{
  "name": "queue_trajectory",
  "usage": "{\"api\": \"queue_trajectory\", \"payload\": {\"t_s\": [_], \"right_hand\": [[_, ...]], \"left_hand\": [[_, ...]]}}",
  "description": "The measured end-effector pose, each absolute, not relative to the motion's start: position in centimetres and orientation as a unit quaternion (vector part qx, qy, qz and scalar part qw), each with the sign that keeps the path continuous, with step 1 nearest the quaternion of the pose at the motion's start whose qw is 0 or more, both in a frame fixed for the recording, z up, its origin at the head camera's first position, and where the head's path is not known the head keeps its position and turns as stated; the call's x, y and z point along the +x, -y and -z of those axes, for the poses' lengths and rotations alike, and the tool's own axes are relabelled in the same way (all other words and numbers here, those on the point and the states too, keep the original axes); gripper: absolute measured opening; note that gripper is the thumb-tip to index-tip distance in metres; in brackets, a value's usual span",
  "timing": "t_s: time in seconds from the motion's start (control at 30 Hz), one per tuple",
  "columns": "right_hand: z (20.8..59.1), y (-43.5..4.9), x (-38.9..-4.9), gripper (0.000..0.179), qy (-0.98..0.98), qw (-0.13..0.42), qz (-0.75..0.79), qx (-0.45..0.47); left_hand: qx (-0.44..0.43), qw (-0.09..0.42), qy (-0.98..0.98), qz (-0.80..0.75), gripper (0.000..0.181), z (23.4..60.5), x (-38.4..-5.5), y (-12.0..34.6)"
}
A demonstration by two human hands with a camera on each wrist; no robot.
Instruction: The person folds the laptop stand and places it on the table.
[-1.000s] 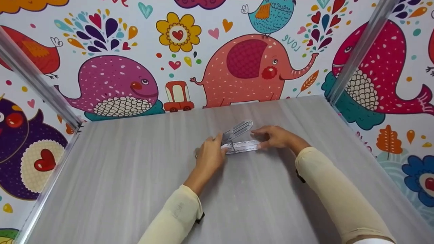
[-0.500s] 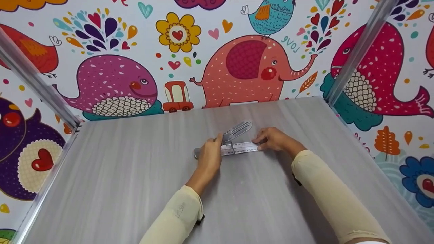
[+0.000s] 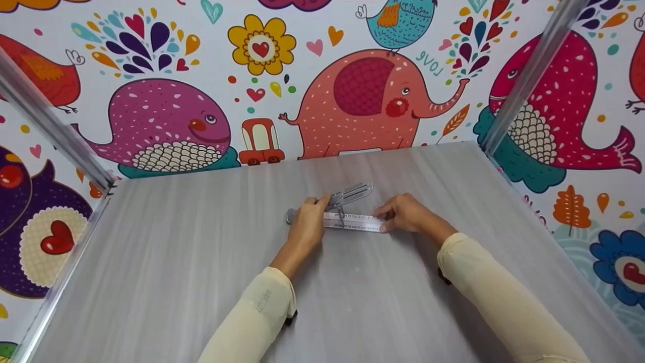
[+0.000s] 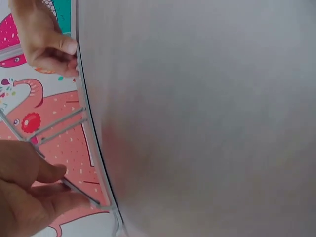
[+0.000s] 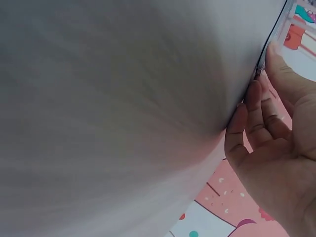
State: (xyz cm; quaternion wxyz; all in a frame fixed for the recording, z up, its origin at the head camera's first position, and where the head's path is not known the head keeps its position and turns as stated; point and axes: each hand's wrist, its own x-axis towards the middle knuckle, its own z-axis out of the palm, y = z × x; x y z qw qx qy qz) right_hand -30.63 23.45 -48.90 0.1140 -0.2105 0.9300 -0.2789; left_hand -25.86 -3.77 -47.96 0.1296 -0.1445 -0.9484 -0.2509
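Note:
A grey folding stand lies on the table, its slotted upper arm (image 3: pixel 352 194) raised at an angle over a pale base bar (image 3: pixel 359 222) with rows of small notches. A thin strut (image 3: pixel 341 217) links the two. My left hand (image 3: pixel 308 222) grips the stand near its hinged end, hiding part of it; a rounded grey end (image 3: pixel 291 216) pokes out to the left. At the bar's right end, my right hand (image 3: pixel 407 214) pinches it between thumb and fingers. In the left wrist view, the left thumb and fingers (image 4: pixel 52 173) pinch the thin grey upper arm.
The grey wood-grain table (image 3: pixel 201 272) stretches around both hands. Behind it rises a wall (image 3: pixel 282 101) printed with cartoon animals. Metal posts stand at the back left (image 3: pixel 55 111) and back right (image 3: pixel 534 75) corners.
My right fingers have come together on the base bar's end, and that end has swung slightly towards me. The upper arm has dropped a little. My left hand keeps its grip.

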Motion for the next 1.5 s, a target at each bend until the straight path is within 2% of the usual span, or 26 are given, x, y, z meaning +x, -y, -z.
{"api": "queue_trajectory", "payload": {"t_s": [0.2, 0.4, 0.6, 0.63, 0.8, 0.93, 1.03, 1.2, 1.5], "right_hand": [[48.8, -22.7, -29.3, 0.040, -0.937, 0.085, 0.251, -0.226], [48.7, -21.9, -28.2, 0.018, -0.939, 0.066, 0.231, -0.247], [49.1, -21.0, -26.7, 0.029, -0.937, 0.028, 0.215, -0.275], [49.1, -20.6, -26.4, 0.026, -0.937, 0.019, 0.213, -0.275], [48.4, -17.2, -25.4, 0.013, -0.955, 0.040, 0.194, -0.221], [47.7, -16.3, -25.4, 0.018, -0.968, 0.064, 0.172, -0.171], [47.6, -17.0, -25.4, 0.024, -0.971, 0.040, 0.165, -0.168], [48.1, -18.6, -25.8, 0.023, -0.965, 0.001, 0.198, -0.174], [48.2, -17.8, -25.6, 0.025, -0.963, 0.006, 0.201, -0.177]], "left_hand": [[-0.176, 0.084, 0.943, 0.270, 0.061, 47.8, -27.1, 4.6], [-0.193, 0.039, 0.939, 0.282, 0.065, 47.7, -28.6, 5.4], [-0.210, 0.016, 0.934, 0.288, 0.067, 47.5, -29.9, 5.8], [-0.212, 0.011, 0.933, 0.289, 0.067, 47.5, -30.0, 5.9], [-0.209, 0.000, 0.936, 0.282, 0.068, 47.3, -30.3, 6.0], [-0.201, -0.010, 0.937, 0.285, 0.069, 47.2, -30.2, 5.7], [-0.200, -0.010, 0.938, 0.284, 0.070, 47.1, -30.1, 5.6], [-0.207, -0.015, 0.939, 0.275, 0.073, 47.1, -30.2, 5.6], [-0.211, -0.039, 0.933, 0.289, 0.076, 46.9, -30.8, 6.3]]}}
